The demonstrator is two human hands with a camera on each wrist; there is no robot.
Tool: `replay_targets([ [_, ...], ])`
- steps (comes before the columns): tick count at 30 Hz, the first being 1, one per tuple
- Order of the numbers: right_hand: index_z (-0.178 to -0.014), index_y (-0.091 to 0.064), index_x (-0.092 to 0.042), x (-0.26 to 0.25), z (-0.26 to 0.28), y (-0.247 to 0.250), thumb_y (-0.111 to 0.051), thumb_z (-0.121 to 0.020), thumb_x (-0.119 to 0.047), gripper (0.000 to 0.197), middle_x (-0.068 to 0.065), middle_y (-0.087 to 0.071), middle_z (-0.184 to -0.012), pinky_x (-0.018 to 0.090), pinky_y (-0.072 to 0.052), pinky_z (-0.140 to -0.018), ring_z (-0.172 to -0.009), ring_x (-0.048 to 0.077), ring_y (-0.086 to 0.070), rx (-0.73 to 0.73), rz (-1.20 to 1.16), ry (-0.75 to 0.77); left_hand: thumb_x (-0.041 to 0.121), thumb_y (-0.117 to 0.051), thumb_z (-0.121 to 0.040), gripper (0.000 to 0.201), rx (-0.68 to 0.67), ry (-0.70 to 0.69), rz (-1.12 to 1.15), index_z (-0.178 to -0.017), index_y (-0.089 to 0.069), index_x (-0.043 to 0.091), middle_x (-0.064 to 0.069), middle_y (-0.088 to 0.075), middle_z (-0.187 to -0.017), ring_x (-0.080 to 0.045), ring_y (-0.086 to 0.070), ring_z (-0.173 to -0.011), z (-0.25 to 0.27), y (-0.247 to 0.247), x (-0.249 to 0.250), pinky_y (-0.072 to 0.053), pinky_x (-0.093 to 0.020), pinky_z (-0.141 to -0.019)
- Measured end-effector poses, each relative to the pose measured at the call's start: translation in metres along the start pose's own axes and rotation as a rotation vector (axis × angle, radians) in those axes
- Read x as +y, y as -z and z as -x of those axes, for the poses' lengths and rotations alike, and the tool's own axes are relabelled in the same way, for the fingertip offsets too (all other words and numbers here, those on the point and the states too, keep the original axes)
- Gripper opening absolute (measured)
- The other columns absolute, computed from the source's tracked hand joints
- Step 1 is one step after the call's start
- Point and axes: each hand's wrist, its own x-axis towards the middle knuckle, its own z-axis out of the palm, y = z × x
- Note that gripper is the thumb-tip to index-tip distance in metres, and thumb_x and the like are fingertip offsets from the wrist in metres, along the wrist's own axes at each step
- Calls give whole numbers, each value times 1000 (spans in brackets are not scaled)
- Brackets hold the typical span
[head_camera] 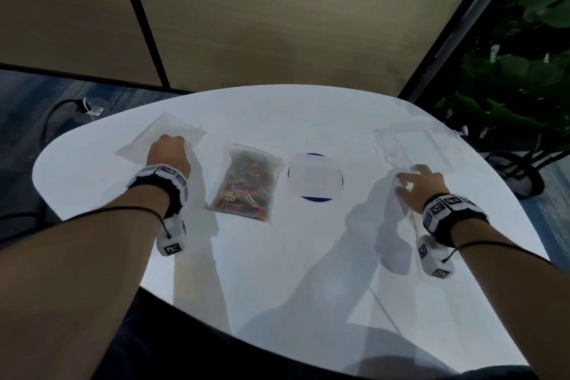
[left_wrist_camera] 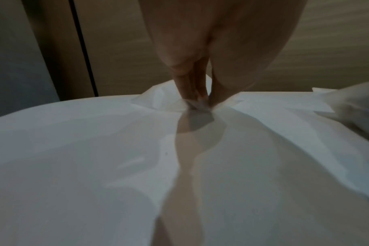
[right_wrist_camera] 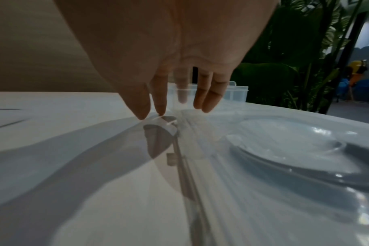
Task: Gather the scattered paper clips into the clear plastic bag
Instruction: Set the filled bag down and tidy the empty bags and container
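Observation:
A clear plastic bag (head_camera: pixel 246 183) filled with colourful paper clips lies flat in the middle of the white table (head_camera: pixel 277 256); one silver clip shows near its lower edge. My left hand (head_camera: pixel 169 149) is to the left of the bag, and its fingertips (left_wrist_camera: pixel 197 98) pinch a crumpled white sheet (left_wrist_camera: pixel 158 99) lying on the table. My right hand (head_camera: pixel 410 183) is far right of the bag with its fingers spread and straight. Its thumb and index tips (right_wrist_camera: pixel 161 113) touch the corner of a clear plastic lid (right_wrist_camera: pixel 284 149). I see no loose clips on the table.
A small clear box (head_camera: pixel 315 177) sits on a blue disc just right of the bag. A clear plastic container (right_wrist_camera: pixel 234 93) stands beyond the lid at the far right. A plant (head_camera: pixel 524 55) stands past the table's right edge, and a wall lies behind.

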Motion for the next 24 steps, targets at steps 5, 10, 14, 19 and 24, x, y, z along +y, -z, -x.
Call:
replay_targets([
  [5,-142,-41,-20,-33,7,10,-48,-95,-36,50,9,-45,-140,43,-44,-100,-122,37,-44,-3,57,112,-5,-51,-89,45,53,43,112,-134,-51,2,-31,-53,-127,-48,-52,-118,6,11,7,-43,-48,-100],
  [10,-138,-42,-13,-85,39,17,-45,-97,-36,47,11,-49,-134,39,-42,-100,-121,33,-48,-95,85,270,9,-46,-94,41,241,32,277,-134,-51,-1,-33,-49,-129,-50,-48,-118,21,50,53,-40,-52,-99],
  [14,-137,-43,-10,-126,85,16,-45,-98,-34,47,13,-47,-136,35,-40,-101,-125,29,-48,-200,-2,381,12,-51,-94,30,269,-195,297,-119,-59,-2,-29,-56,-116,-46,-54,-108,46,75,107,-44,-48,-90],
  [19,-132,-57,-17,-143,128,32,-56,-89,-13,42,9,-68,-118,29,-54,-76,-89,25,-67,-422,-595,455,14,-52,-97,21,155,-640,308,-103,-71,6,-10,-54,-95,-34,-59,-91,97,58,168,-43,-33,-79],
  [24,-53,-65,-25,-83,106,59,-48,-76,3,39,3,-73,-75,31,-57,-67,-66,21,-67,-1,-836,147,16,-42,-102,36,-219,-794,83,-132,-63,15,-7,-55,-143,-27,-49,-133,126,18,194,-34,-34,-112],
])
